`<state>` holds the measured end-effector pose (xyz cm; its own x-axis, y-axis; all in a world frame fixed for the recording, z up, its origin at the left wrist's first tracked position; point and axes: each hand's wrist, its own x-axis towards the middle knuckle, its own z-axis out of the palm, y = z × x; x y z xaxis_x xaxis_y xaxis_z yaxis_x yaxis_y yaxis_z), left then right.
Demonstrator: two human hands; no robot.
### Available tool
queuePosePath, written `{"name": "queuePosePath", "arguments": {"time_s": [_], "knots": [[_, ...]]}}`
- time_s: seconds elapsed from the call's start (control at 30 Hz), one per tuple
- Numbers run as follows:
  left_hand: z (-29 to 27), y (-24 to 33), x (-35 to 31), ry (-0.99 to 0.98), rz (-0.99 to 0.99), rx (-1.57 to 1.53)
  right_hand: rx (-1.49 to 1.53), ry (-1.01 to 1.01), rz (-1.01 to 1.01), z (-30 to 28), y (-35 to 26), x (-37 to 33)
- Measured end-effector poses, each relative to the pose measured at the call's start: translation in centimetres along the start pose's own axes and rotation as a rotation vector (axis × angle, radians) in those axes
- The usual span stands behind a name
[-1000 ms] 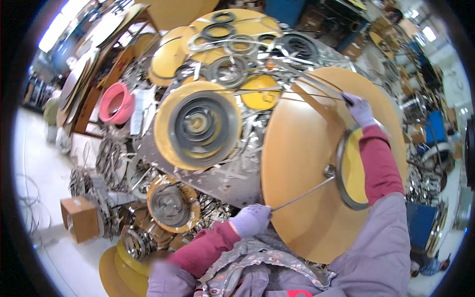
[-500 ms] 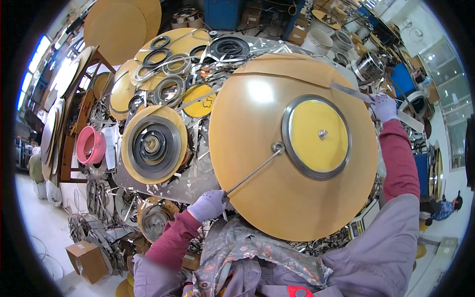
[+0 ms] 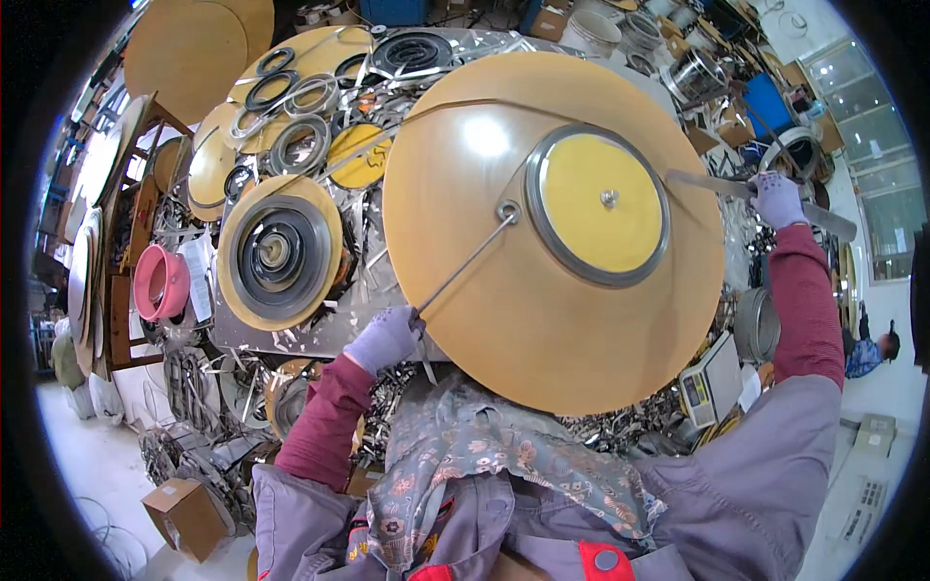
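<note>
A large tan disc lies in front of me, with a yellow round centre ringed by a dark metal coil. My left hand, in a white glove, is closed round the near end of a thin metal rod. The rod's round, eyelet-like head lies over the disc beside the coil. In my right hand, also gloved, is a flat metal bar; its tip reaches over the disc's right part. A thin strip runs across the disc's far side.
Left of the disc stands a smaller reel wound with dark metal. Several coils and strip scraps cover the table's far left. A pink basin is further left. A scale stands near right, and another person is at far right.
The view has shifted, so the disc sits higher in the picture. My right hand and the bar have moved rightward and nearer relative to the disc. The left hand keeps its hold on the rod.
</note>
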<state>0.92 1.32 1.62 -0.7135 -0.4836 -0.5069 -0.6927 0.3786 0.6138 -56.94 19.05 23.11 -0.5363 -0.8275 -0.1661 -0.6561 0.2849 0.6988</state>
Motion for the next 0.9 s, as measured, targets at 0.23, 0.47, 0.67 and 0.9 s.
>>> {"name": "queuePosePath", "arguments": {"time_s": [0.23,0.47,0.67,0.9], "knots": [[0.2,-0.7,0.6,-0.017,0.040,0.070,0.012,-0.039,0.038,0.4,2.3,-3.4],[0.3,0.3,0.4,-0.039,0.035,0.067,1.142,0.015,0.235,6.1,-2.0,-8.7],[0.8,0.8,0.3,-0.020,0.079,0.102,1.633,0.135,0.366,9.4,-16.3,-16.7],[0.3,-1.1,-5.9,-0.010,0.077,0.086,1.557,0.220,0.626,12.7,-22.1,-21.0]]}}
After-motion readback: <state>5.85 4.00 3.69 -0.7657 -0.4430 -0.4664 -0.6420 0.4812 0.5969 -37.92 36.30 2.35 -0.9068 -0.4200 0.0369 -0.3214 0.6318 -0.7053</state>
